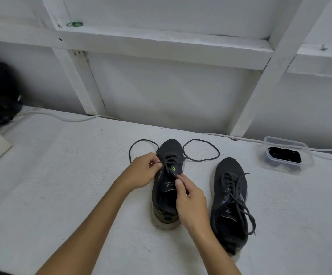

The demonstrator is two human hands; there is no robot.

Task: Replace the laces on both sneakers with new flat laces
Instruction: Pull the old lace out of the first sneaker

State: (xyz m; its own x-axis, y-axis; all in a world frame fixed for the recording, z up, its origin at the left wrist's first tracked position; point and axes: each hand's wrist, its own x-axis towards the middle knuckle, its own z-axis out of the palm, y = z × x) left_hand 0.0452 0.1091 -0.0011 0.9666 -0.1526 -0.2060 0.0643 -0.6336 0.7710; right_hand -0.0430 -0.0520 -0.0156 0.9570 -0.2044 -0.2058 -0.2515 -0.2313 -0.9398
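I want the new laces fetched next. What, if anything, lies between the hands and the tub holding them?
The second sneaker, still laced, sits between the hands' sneaker and the clear tub at far right. The tub has no lid on it, and the black laces lie exposed; reaching over that shoe looks easy.

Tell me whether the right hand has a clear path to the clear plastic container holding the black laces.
Probably yes. The right hand pinches the lace at the left sneaker; once it lets go, bare table lies beyond the right sneaker up to the clear plastic container.
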